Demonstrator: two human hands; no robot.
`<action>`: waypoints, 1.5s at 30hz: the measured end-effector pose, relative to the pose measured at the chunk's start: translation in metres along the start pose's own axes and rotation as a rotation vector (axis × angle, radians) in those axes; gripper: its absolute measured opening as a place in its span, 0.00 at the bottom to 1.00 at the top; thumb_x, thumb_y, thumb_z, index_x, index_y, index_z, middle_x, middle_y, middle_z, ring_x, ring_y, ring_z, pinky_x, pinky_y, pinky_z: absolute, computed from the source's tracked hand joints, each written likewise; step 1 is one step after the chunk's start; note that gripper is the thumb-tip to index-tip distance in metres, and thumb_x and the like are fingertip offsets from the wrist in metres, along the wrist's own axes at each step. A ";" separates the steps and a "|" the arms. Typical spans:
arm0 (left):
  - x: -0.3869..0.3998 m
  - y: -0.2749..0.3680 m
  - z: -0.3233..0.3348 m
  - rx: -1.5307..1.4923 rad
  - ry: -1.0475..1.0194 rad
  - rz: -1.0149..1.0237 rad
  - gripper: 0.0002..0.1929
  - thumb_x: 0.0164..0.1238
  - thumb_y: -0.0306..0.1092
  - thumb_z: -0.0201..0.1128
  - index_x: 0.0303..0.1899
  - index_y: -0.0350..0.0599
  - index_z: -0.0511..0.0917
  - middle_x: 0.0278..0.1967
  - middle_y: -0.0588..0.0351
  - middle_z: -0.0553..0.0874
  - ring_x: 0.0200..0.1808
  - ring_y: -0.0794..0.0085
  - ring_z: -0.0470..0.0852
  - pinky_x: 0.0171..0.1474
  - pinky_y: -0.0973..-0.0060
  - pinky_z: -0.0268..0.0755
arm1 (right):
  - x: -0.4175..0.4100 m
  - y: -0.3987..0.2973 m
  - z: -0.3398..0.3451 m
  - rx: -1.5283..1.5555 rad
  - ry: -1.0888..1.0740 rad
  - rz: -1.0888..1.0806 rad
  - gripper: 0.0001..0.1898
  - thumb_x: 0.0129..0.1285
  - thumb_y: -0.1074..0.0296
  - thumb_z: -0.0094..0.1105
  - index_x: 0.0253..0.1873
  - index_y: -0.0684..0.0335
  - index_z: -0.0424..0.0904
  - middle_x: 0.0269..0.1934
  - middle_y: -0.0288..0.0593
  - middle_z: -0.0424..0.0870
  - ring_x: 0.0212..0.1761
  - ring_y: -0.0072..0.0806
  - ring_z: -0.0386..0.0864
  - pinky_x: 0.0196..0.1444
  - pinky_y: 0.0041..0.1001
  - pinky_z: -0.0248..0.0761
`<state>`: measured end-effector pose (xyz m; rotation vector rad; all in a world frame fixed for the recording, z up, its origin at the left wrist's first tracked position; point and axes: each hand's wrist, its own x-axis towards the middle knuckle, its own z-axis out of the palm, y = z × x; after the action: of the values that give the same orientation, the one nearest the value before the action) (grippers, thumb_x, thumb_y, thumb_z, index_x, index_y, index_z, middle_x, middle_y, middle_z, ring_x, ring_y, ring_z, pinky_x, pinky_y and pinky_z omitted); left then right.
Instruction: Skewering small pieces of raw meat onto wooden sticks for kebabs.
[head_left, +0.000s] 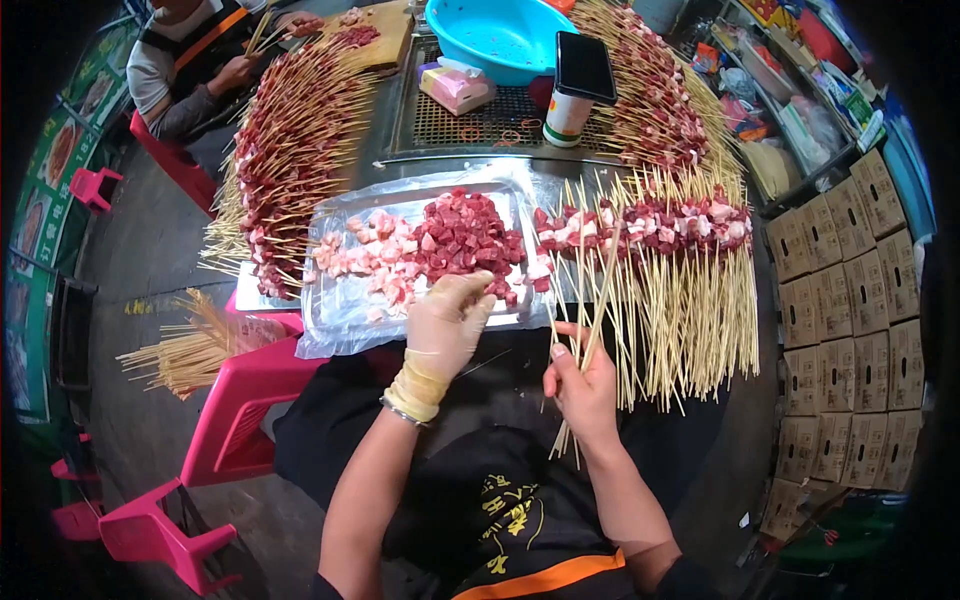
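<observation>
My left hand (452, 319), in a pale thin glove, is at the front edge of a plastic-lined metal tray (352, 330). Its fingers are pinched together; whether a meat piece is between them cannot be told. Diced red meat (469, 232) and paler, fatty cubes (375, 247) lie in the tray. My bare right hand (581, 375) grips several thin bamboo skewers (592, 322), one of which carries meat pieces near its upper part, beside the tray's right edge. Directly right of this hand, many threaded meat skewers (675, 225) lie in a row, their bare ends towards me.
Stacked meat skewers (292, 165) line the table's left side; more (652, 90) lie at the back right. A blue basin (499, 37), tissue pack (456, 86) and cup with a phone (574, 90) stand behind the tray. A co-worker (195, 67) sits back left. Pink stool (247, 405) at left.
</observation>
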<state>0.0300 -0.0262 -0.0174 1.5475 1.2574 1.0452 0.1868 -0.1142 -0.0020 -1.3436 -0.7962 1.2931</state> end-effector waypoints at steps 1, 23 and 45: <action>0.001 -0.001 0.003 0.450 0.003 0.253 0.16 0.57 0.37 0.67 0.46 0.43 0.79 0.33 0.56 0.81 0.28 0.70 0.80 0.33 0.77 0.72 | 0.000 0.003 -0.004 0.021 0.012 -0.008 0.13 0.68 0.70 0.49 0.54 0.66 0.68 0.19 0.30 0.67 0.17 0.14 0.67 0.20 0.15 0.57; 0.010 -0.028 -0.049 0.053 0.267 0.043 0.07 0.61 0.26 0.61 0.41 0.40 0.79 0.27 0.61 0.81 0.25 0.81 0.76 0.29 0.82 0.70 | -0.010 -0.005 -0.001 -0.306 -0.195 -0.019 0.11 0.67 0.72 0.48 0.52 0.67 0.71 0.17 0.32 0.70 0.17 0.14 0.69 0.21 0.18 0.62; 0.009 -0.016 -0.054 -0.913 -0.104 -0.285 0.15 0.71 0.35 0.51 0.50 0.32 0.71 0.44 0.42 0.82 0.42 0.64 0.83 0.48 0.71 0.77 | -0.017 -0.013 0.007 -0.445 -0.271 -0.095 0.11 0.66 0.73 0.48 0.52 0.64 0.73 0.15 0.36 0.72 0.16 0.17 0.72 0.21 0.20 0.63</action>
<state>-0.0248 -0.0094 -0.0168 0.6868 0.7164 1.1043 0.1796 -0.1255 0.0157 -1.4664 -1.3823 1.2834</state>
